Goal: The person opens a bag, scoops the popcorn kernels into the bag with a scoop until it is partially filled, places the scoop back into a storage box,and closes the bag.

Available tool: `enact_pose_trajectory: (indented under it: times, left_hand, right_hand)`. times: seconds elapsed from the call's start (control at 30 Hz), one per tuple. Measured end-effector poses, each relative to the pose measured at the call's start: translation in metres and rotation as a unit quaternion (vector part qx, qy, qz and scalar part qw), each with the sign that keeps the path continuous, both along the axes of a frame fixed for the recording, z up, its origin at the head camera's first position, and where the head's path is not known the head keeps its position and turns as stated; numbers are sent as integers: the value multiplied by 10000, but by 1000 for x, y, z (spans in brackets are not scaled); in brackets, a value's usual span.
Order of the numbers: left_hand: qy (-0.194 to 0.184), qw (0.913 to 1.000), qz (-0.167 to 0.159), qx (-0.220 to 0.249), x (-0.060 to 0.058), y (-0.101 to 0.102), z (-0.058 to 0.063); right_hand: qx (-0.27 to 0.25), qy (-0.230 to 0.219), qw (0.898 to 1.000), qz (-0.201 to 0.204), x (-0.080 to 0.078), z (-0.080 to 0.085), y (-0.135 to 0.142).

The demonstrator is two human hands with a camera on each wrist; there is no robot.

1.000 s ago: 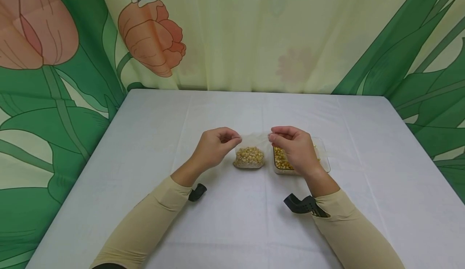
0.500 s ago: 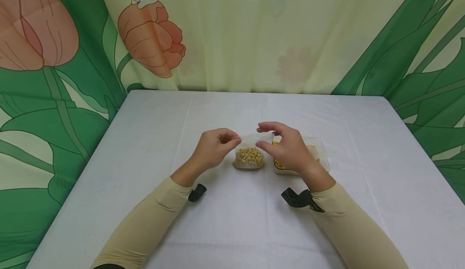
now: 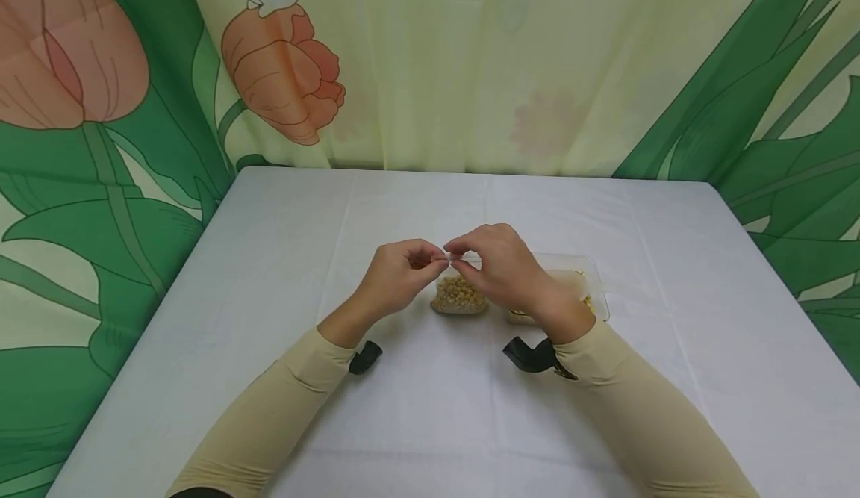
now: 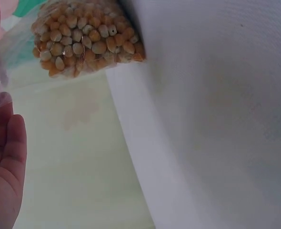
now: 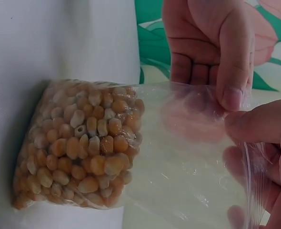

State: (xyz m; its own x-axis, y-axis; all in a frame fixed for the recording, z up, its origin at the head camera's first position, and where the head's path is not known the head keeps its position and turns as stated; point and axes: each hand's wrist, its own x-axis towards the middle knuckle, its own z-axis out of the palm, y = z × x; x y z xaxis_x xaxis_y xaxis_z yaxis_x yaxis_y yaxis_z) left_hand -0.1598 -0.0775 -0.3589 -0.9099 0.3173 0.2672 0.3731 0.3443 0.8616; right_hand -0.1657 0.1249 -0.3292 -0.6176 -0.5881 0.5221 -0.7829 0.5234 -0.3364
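A clear zip-lock bag (image 3: 459,298) of dried corn kernels stands on the white table, its lower part filled. Its upper part is clear film with a zip strip (image 5: 249,176) along the top edge. My left hand (image 3: 403,274) pinches the top left corner between thumb and forefinger. Right beside it, my right hand (image 3: 507,270) has its thumb on the near face of the strip and fingers behind the film. In the right wrist view both thumbs nearly meet at that corner. The left wrist view catches the kernels (image 4: 83,40) and part of my right hand (image 4: 9,157).
Just right of the bag, partly behind my right hand and wrist, a clear rectangular container (image 3: 600,285) holds more yellow kernels. The white-clothed table (image 3: 403,408) ends at a back edge before a flower-printed curtain (image 3: 430,65).
My right hand has let go of the bag's top right corner, opened, moved left and closed on the zip strip beside my left hand. The left hand and bag stay in place.
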Motion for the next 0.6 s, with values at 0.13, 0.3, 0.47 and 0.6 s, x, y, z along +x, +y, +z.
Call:
enact_pose_trajectory:
  times: [0.13,0.3,0.47,0.6]
  left_hand:
    - [-24,10000,54,9,0,-4,0]
    - [52,9999,114,-94,0,-6,0]
    - [48,9999,97,-109,2,-6,1]
    - [39,9999,122,-55,2,-4,1]
  right_hand:
    - [-102,-12,9999,-29,0,0,-2]
    - [-251,23,9997,32,-1,-2,-4]
    - [-376,-13,9993,-13,1,-4,-8]
    - [-464,-56,9989,-96,2,-7,-10]
